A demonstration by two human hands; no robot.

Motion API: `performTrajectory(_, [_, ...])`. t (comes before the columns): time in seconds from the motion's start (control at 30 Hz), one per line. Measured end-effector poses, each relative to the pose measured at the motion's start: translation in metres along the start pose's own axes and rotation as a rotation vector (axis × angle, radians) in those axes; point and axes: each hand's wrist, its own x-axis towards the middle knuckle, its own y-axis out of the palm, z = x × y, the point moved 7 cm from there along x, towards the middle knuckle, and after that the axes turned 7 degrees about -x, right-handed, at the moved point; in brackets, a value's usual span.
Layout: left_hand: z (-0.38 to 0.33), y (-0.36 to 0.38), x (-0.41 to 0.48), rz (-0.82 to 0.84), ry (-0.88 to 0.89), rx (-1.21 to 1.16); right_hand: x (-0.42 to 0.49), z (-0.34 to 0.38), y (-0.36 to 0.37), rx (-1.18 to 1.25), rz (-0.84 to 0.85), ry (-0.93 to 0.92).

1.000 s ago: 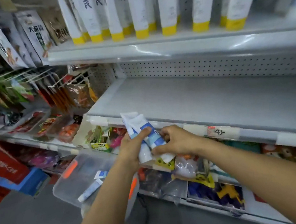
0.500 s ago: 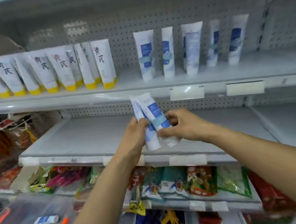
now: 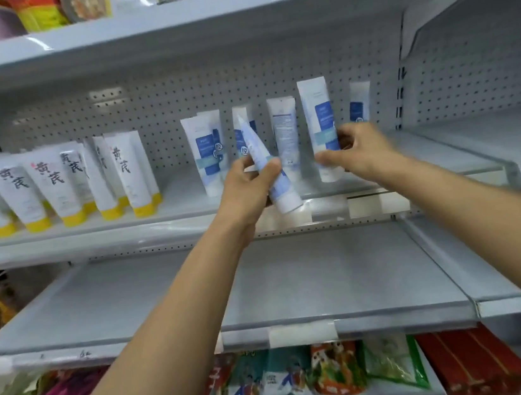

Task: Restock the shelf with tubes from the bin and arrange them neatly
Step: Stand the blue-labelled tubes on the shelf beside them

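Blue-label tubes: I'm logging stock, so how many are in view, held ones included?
7 tubes: one in the left hand, one in the right hand, five standing on the shelf, one of them half hidden behind the leftmost. More may hide behind the held tubes.

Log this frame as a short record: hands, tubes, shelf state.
left hand: grips tilted tube, cap end down, in front of the shelf
right hand: holds upright tube, cap down, in the blue-label row
shelf: standing blue-label tubes at middle, yellow-capped tubes at left
contact: cannot tell if the upright tube rests on the shelf
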Motion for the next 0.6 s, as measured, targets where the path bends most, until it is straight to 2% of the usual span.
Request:
performTrajectory(0.23, [0.008, 0.011, 0.03, -0.021, -0.014, -0.005, 0.047, -0.046, 0.011, -0.108, 0.004, 0.146])
performTrajectory(0.6, [0.013, 0.016, 0.043, -0.009, -0.034, 0.022, 0.064, -0.064, 0.018, -0.043, 0.006, 0.216])
